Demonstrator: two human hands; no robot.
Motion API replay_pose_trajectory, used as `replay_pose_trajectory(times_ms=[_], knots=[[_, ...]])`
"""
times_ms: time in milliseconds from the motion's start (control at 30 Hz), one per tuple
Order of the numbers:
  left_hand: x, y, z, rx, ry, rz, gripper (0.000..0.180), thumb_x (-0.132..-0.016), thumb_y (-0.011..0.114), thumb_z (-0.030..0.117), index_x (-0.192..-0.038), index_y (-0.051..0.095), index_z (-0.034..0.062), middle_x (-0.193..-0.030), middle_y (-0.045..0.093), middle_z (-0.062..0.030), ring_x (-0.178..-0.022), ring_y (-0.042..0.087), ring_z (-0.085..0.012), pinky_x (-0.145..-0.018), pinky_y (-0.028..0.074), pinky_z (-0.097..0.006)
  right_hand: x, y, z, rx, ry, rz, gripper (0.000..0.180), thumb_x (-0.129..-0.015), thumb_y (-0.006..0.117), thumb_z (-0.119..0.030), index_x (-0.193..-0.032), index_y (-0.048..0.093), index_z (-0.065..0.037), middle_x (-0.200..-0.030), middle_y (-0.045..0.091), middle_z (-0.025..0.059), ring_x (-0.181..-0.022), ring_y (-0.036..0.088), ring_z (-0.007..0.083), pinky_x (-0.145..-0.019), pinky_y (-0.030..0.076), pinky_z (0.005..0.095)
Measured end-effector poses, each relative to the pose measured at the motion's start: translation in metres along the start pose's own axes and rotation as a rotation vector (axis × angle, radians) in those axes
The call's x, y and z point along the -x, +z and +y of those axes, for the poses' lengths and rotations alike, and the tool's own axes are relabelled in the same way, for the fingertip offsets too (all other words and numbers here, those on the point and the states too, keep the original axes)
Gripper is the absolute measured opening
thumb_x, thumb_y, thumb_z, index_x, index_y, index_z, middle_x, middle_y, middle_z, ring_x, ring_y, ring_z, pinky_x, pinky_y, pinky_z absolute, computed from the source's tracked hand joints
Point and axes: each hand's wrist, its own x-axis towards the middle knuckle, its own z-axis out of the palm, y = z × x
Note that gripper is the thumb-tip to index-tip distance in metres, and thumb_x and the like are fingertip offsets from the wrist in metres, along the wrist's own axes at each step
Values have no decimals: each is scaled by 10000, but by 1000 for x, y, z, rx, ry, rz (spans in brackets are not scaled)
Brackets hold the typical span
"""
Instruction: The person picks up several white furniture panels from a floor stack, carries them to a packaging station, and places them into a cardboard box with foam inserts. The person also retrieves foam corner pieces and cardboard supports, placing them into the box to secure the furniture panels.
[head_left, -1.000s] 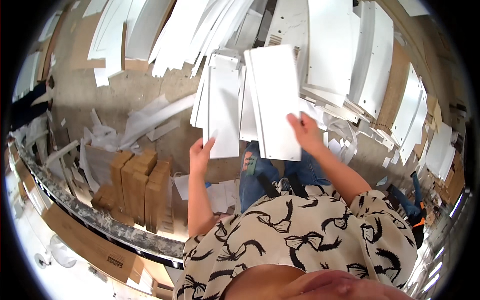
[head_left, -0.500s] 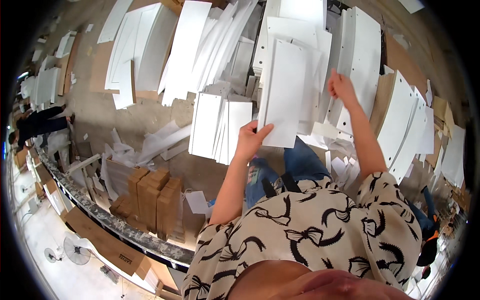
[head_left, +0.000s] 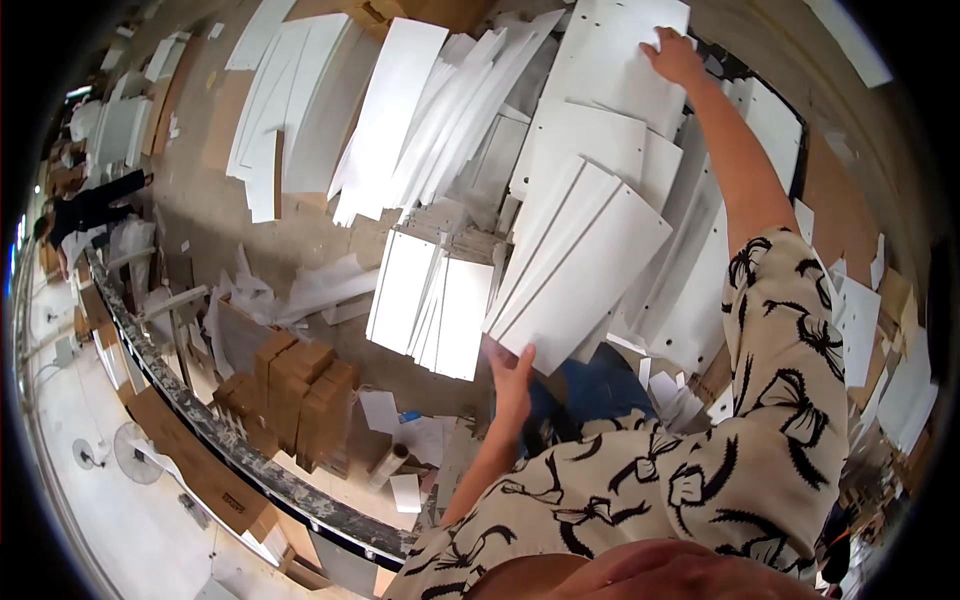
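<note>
**Two hands on a spread of white boards**

Fingers (head_left: 520,362) of the left hand (head_left: 512,385) curl up against the near bottom corner of a fanned set of white boards (head_left: 585,265), the thumb side pressed to the edge; the grip looks like a light pinch on the lowest board, though the underside of the hand is hidden and a full clasp cannot be confirmed. The boards tilt away from the person, their near ends raised, so the hand seems to prop them from below and keep the fan from sliding.

In the same head view, the right hand (head_left: 675,55) is stretched far out at the end of a patterned sleeve (head_left: 780,330). Its fingers lie spread and flat on the top edge of a large white panel (head_left: 610,60) with small drilled holes; they press on it rather than close around it. That panel rests on top of the heap, just beyond the fanned boards, likely within reach only with the arm fully extended.

Below the boards, a second small stack of white boards (head_left: 430,305) lies on the floor. To the left stand brown cardboard boxes (head_left: 300,395), and long white planks (head_left: 385,110) lie scattered farther off. Another person (head_left: 85,210) in dark clothes stands well apart at the left rim.
</note>
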Motion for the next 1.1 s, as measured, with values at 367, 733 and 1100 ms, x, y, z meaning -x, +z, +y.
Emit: replay_pose_trajectory(times_ms=[367,733,1100], knots=[[-25,52,3,398,-80,122,511,-694,712,90,-1150,486,49,-1034,584,-70,-949,567,-196,-828,463,-331,-89,70,54,114,-106,-365,541,-889,416,-452,-1303,420,-104,-1075,539,203,-971,531,351,-834,435,422],[6,-60,73,291,-254,244,981,-603,750,105,-1344,121,-35,-1195,452,-198,-1056,503,-301,-879,437,-387,53,98,143,-858,168,-538,615,-936,362,-469,-1395,268,-71,-1389,356,105,-1251,342,210,-1048,194,281],[130,-212,136,391,-13,260,757,-604,709,-8,-1254,324,-64,-1116,530,-183,-1026,551,-290,-866,455,-379,151,-87,-66,-946,231,-572,589,-932,409,-431,-1269,421,52,-1253,484,113,-1088,468,200,-961,319,270]])
